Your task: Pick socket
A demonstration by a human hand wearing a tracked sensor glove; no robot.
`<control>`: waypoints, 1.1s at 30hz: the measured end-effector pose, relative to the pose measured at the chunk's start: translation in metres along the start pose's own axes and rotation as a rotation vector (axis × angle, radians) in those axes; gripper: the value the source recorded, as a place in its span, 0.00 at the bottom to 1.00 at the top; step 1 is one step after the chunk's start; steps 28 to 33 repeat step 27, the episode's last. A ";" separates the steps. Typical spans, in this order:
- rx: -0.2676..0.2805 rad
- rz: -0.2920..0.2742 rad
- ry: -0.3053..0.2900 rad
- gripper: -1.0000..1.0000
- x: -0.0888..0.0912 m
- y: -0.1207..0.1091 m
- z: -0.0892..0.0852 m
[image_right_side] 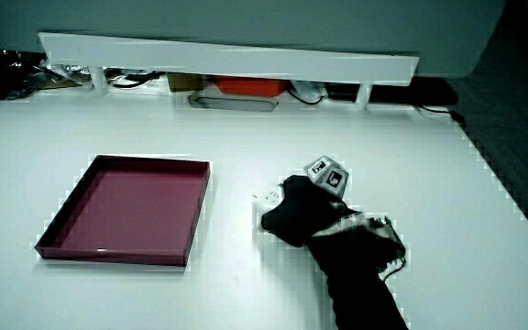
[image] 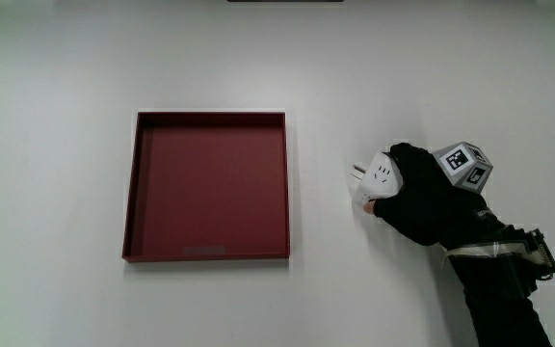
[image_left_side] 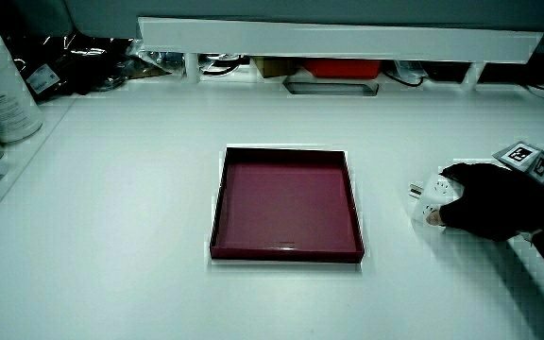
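Hand: the gloved hand (image: 430,200) lies on the table beside the red tray, its fingers curled around the socket and clamped on it; in both side views it shows as a dark shape over the socket (image_left_side: 494,200) (image_right_side: 301,215).
Cube: the patterned cube (image: 464,167) sits on the back of the hand, tilted.
Forearm: the black sleeve (image: 499,289) runs from the hand toward the person, with a pale strap around the wrist.
Socket: the white socket (image: 377,176) rests on the table inside the grasp, its metal pins pointing toward the tray; its face shows small slots.
Tray: the red tray (image: 207,185) is square and shallow, near the socket but not touching it, with bare table between them.
Table: the white table (image: 56,77) carries all of it.
Partition: a low white partition (image_left_side: 348,40) with cables and small items under it.
Bottle: a white bottle (image_left_side: 0,85) stands at the table's edge, well apart from the tray.
In the way: nothing lies between hand and tray.
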 end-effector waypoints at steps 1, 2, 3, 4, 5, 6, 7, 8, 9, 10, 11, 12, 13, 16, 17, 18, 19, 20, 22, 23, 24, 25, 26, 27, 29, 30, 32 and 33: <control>0.006 0.003 -0.004 0.91 0.000 0.000 -0.001; 0.004 0.005 -0.015 0.93 0.003 0.002 -0.003; 0.017 0.005 -0.009 0.95 0.003 0.002 -0.003; 0.012 0.013 -0.005 0.98 -0.001 0.000 -0.002; 0.019 0.024 0.004 1.00 -0.002 0.000 -0.002; 0.018 0.030 0.002 1.00 -0.004 0.000 -0.002; 0.020 0.046 -0.001 1.00 -0.010 -0.003 0.000; 0.021 0.045 0.007 1.00 -0.009 -0.002 0.000; 0.023 0.071 0.001 1.00 -0.017 -0.005 0.002; 0.026 0.080 0.002 1.00 -0.020 -0.005 0.002; 0.025 0.105 0.008 1.00 -0.028 -0.009 0.003; 0.025 0.116 0.000 1.00 -0.033 -0.010 0.003; -0.063 0.112 0.079 1.00 -0.033 -0.008 0.000; -0.078 0.153 0.081 1.00 -0.049 -0.010 -0.003; -0.076 0.174 0.071 1.00 -0.054 -0.010 -0.004; 0.033 0.189 -0.025 1.00 -0.066 -0.016 0.001; 0.019 0.206 -0.019 1.00 -0.069 -0.017 -0.001; -0.073 0.200 0.075 1.00 -0.066 -0.012 -0.007; -0.078 0.210 0.063 1.00 -0.072 -0.010 -0.010; -0.083 0.221 0.066 1.00 -0.076 -0.010 -0.011; -0.088 0.221 0.077 1.00 -0.079 -0.009 -0.012; -0.085 0.245 0.071 1.00 -0.082 -0.008 -0.014; -0.091 0.244 0.073 1.00 -0.086 -0.008 -0.015; -0.098 0.263 0.087 1.00 -0.089 -0.006 -0.018; -0.098 0.263 0.087 1.00 -0.089 -0.006 -0.018; -0.098 0.263 0.087 1.00 -0.089 -0.006 -0.018; -0.098 0.263 0.087 1.00 -0.089 -0.006 -0.018; -0.098 0.263 0.087 1.00 -0.089 -0.006 -0.018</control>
